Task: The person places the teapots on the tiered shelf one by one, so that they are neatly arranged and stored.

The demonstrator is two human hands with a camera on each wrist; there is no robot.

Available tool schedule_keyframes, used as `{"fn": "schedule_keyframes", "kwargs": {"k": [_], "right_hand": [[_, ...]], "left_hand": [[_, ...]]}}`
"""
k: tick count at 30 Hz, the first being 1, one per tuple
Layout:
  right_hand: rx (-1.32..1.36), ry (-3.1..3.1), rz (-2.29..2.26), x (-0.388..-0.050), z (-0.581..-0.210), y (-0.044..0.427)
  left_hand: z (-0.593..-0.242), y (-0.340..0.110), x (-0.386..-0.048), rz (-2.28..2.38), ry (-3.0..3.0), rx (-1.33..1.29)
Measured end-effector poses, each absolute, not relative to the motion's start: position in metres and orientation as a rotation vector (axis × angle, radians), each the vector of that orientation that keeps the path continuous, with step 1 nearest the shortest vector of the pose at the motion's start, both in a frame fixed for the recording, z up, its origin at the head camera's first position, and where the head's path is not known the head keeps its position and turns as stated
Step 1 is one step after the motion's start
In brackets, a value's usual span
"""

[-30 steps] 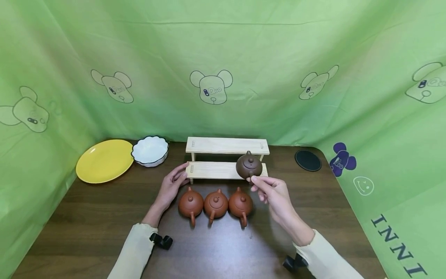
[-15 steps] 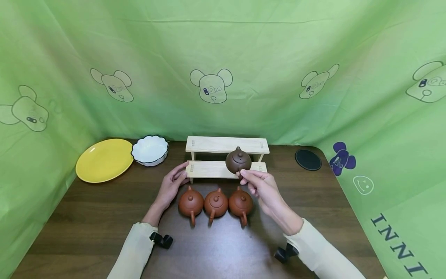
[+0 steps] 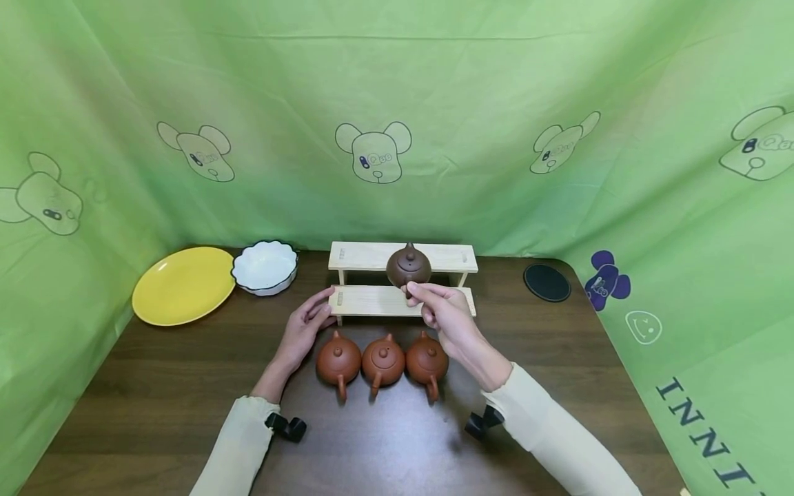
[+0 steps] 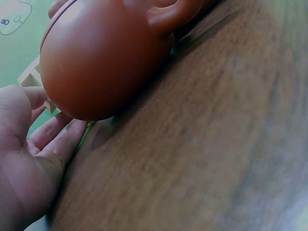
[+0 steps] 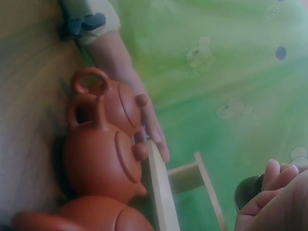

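Note:
A dark brown teapot (image 3: 408,266) is held upright in front of the upper tier of a pale two-tier wooden rack (image 3: 366,301). My right hand (image 3: 448,318) pinches its handle between thumb and fingers. In the right wrist view that hand hides most of the dark teapot (image 5: 248,191). My left hand (image 3: 302,332) touches the left end of the lower tier, fingers fairly straight. Three reddish-brown teapots stand in a row before the rack: left (image 3: 338,359), middle (image 3: 382,362) and right (image 3: 426,359). The left one (image 4: 106,57) fills much of the left wrist view.
A yellow plate (image 3: 182,286) and a white scalloped bowl (image 3: 265,267) stand at the back left of the wooden table (image 3: 155,393). At the back right lies a dark oval coaster (image 3: 547,283). A green cloth (image 3: 378,83) hangs close behind and at the sides.
My right hand has carried the dark teapot left and back, from over the lower tier's right end to before the upper tier. The left hand stays at the rack.

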State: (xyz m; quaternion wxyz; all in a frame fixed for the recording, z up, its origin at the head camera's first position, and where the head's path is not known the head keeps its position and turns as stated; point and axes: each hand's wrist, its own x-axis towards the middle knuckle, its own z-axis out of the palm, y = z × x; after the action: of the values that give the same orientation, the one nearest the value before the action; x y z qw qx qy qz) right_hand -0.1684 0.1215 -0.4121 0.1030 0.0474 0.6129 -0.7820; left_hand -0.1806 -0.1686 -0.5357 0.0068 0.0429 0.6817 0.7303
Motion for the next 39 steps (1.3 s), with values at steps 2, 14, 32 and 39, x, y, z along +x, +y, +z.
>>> {"fn": "schedule_keyframes", "kwargs": {"k": [2,14,32,39], "right_hand": [[0.155,1.787,-2.322,-0.173,-0.412,0.116],[0.185,1.811,-2.384,-0.194,-0.411,0.092],[0.184,1.819,-2.439,-0.214,-0.421,0.067],[0.17,1.875,-2.398,-0.218,-0.424,0.059]], "left_hand": [[-0.536,-0.169,-0.18,2.283,2.136,0.134],[-0.537,-0.169,-0.181,2.293,2.121,0.149],[-0.542,-0.171,-0.181,2.329,2.14,0.223],[-0.542,-0.171,-0.182,2.33,2.154,0.255]]}}
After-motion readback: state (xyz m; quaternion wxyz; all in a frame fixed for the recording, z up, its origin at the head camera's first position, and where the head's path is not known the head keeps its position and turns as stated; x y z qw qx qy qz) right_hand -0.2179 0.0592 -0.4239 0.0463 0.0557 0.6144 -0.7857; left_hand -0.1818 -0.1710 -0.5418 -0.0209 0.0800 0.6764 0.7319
